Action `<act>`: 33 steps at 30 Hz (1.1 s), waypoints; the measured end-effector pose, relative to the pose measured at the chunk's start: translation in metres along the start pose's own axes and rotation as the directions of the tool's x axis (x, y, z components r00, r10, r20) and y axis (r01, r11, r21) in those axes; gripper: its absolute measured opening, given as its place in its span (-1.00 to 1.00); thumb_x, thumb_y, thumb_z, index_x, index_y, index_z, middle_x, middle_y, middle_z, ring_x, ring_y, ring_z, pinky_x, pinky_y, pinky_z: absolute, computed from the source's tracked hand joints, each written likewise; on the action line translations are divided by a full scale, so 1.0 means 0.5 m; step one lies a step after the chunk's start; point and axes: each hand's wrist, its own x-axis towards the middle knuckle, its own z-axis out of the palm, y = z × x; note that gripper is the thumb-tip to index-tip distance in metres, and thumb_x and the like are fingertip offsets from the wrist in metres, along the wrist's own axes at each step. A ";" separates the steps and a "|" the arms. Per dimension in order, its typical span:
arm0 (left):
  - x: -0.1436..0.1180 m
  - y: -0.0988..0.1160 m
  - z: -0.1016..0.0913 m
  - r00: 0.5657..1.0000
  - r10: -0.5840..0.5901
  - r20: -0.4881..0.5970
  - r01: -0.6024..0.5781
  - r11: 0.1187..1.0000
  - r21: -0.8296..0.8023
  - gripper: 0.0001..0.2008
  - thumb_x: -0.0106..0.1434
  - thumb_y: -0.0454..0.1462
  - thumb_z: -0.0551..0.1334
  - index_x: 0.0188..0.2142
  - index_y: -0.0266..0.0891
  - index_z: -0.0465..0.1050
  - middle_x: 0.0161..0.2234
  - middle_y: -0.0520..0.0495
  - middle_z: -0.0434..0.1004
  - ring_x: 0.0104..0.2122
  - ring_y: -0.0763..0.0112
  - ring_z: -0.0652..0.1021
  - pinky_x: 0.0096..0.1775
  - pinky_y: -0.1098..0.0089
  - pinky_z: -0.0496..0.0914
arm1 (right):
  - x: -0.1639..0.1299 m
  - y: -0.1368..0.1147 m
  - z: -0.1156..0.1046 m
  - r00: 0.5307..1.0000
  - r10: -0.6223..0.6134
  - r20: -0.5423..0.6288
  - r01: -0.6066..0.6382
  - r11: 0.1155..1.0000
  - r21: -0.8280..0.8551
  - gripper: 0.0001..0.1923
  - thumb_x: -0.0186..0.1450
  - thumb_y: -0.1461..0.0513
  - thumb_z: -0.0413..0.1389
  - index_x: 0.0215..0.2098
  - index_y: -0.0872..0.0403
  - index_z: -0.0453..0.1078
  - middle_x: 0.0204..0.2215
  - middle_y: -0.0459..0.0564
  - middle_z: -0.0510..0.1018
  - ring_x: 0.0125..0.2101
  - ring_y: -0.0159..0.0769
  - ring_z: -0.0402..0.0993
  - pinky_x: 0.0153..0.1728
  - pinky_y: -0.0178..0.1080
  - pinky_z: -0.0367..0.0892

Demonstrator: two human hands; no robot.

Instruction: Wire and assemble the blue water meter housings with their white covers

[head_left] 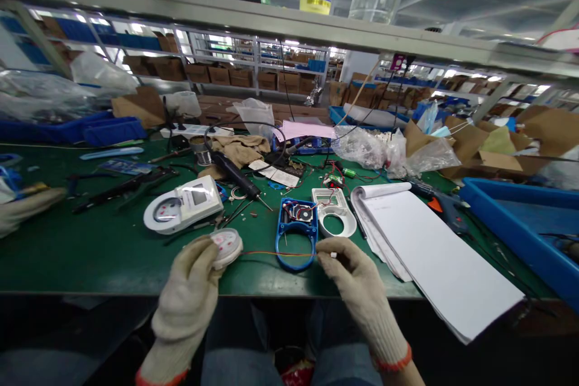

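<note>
Both my hands wear off-white knit gloves with orange cuffs. My left hand (pixel 192 280) grips a round white disc module (pixel 227 246) with pinkish marks on its face. From it a thin orange-red wire (pixel 271 253) stretches right to my right hand (pixel 355 277), which pinches its end by a small white connector (pixel 333 255). Under the wire lies an open blue housing (pixel 296 262) with a ring-shaped lower part and electronics in its upper part. Touching or close beside it is a white housing (pixel 346 223) with a round hole. A white device with a small screen (pixel 199 199) lies behind my left hand.
A soldering iron (pixel 235 175) lies behind the parts, its tip toward me. On the right are a paper pad (pixel 434 247), a blue and black power tool (pixel 446 208) and a blue bin (pixel 511 193). Another person's gloved hand (pixel 31 211) rests at the far left. A shelf (pixel 271 18) crosses above.
</note>
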 end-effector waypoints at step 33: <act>0.010 0.168 -0.041 0.669 -0.508 0.542 0.735 0.562 -0.380 -0.65 0.24 -0.02 0.22 -0.12 -0.13 0.59 -0.17 -0.07 0.69 -0.14 0.24 0.66 -0.01 0.29 0.52 | 0.077 0.046 0.025 0.955 -0.291 0.056 0.293 0.898 -0.330 -0.92 0.22 0.27 0.16 -0.33 0.00 0.50 -0.21 0.01 0.62 -0.13 -0.12 0.50 -0.06 -0.08 0.34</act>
